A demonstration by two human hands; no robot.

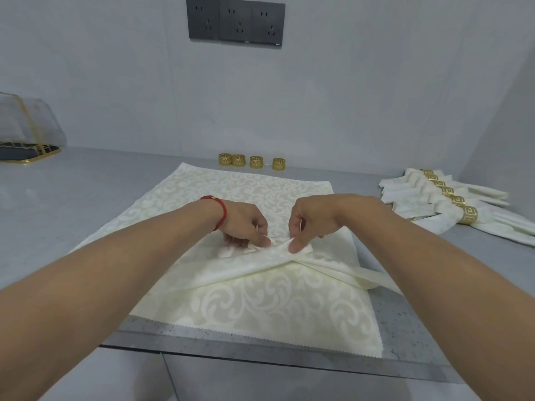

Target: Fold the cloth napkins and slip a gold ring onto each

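My left hand and right hand both pinch a fold of the cream napkin (four gold rings wait behind it).

The scene is seen through a single wide-angle camera, worn on the person's head and aimed forward and down. The grey speckled tabletop is viewed from close above its near edge, so that both bare forearms are seen running in from the lower corners toward the middle of the frame. The pale grey wall behind is faced squarely, and the dark triple socket panel on it is cut by the top edge. Straight lines are bent toward the margins by the lens, as at the right, where the side wall leans inward. No second view is given, so no part of the scene is shared.
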